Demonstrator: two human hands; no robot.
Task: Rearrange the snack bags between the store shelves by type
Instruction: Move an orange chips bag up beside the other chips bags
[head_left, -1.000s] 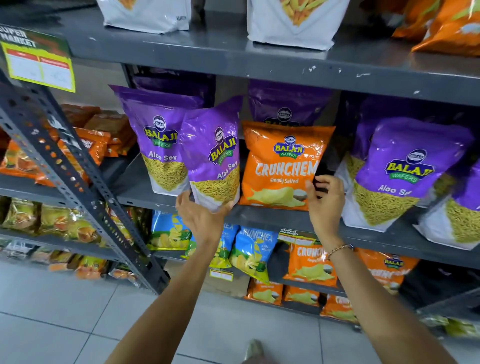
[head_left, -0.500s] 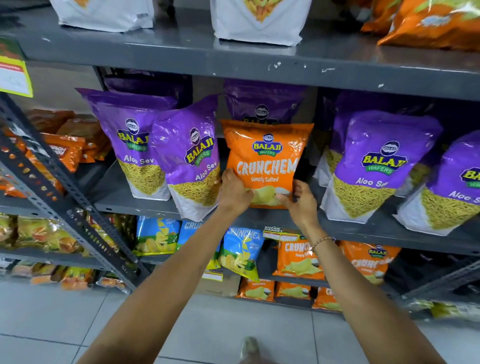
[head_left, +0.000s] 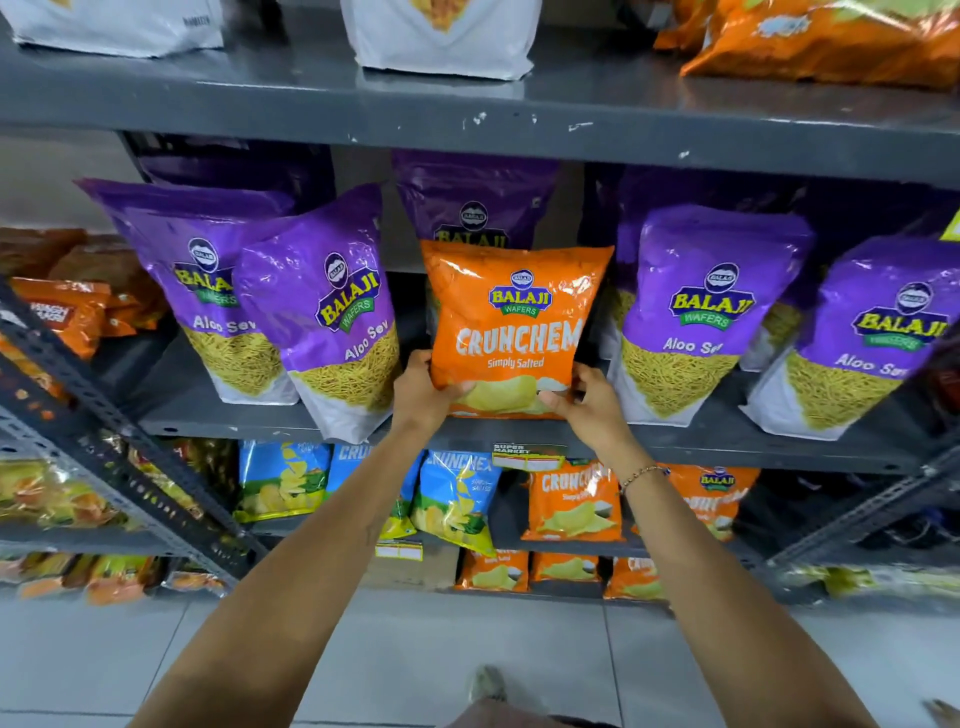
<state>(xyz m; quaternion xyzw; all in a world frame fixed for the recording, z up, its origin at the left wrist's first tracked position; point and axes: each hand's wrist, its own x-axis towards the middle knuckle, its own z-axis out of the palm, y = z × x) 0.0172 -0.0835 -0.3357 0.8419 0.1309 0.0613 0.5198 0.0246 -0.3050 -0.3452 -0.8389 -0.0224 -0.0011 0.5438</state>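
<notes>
Both hands have closed on the orange bag (head_left: 511, 322). The left hand (head_left: 423, 397) and right hand (head_left: 587, 410) clamp its bottom corners on the shelf (head_left: 208, 415) among purple bags (head_left: 332, 317).

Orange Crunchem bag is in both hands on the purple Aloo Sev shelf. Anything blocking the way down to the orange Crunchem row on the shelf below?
Nothing visible blocks it. Both the left hand and right hand grip the orange Crunchem bag at the shelf's front edge, and the path down to the orange Crunchem row is open air. A price tag hangs just above that row.

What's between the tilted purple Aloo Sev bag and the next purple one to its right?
Head view: the orange Crunchem chip bag, gripped at its bottom corners by left hand and right hand.
</notes>
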